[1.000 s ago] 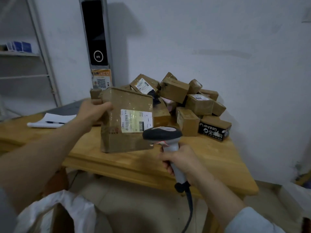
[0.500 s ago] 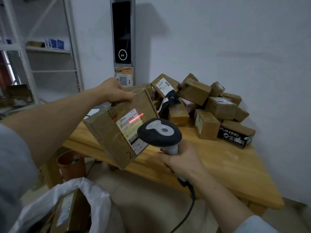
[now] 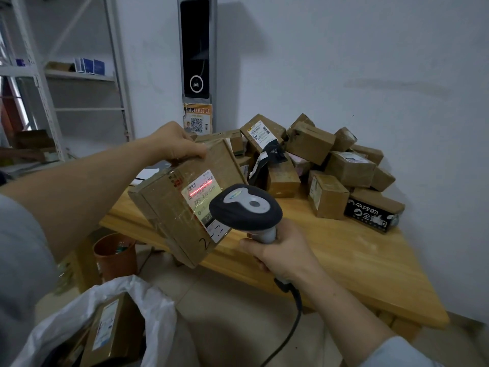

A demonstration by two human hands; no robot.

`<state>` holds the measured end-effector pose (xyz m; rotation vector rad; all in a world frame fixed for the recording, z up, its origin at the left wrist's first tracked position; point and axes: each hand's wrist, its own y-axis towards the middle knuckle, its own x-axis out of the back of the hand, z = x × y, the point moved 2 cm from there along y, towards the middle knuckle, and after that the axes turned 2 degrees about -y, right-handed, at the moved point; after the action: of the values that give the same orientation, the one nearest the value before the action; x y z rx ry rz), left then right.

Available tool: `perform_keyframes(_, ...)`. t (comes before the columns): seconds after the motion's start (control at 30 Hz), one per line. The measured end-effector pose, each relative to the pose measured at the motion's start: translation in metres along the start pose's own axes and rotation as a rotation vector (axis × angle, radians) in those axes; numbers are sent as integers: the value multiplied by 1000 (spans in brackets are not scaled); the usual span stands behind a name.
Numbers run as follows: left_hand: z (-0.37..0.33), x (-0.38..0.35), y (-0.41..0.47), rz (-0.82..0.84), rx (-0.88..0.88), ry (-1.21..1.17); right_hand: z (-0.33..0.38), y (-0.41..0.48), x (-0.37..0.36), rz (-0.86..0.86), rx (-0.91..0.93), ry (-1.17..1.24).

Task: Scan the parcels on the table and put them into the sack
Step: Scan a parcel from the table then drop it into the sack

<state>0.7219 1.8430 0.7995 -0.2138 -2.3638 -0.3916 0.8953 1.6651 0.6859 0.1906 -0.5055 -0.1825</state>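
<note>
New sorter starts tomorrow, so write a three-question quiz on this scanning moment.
1. True or false: the scanner's red line lies across the label of the box gripped by the left hand.
2. The scanner is held by: A) the left hand, B) the right hand, C) neither.
3. Fill in: the sack already holds a labelled ____.
Key: 1 true; 2 B; 3 parcel.
</note>
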Motion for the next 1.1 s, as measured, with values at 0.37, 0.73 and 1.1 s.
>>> perform_keyframes(0.37,9,2,0,-21,34,-34,2,0,-4,32,-7,-3)
perform_keyframes(0.73,86,33,-34,-128,239,-87,-1,5,-51,218,-233,310)
perform_keyframes(1.1,267,42,-122,-211,600,121,-31,3,-147,399,-388,351)
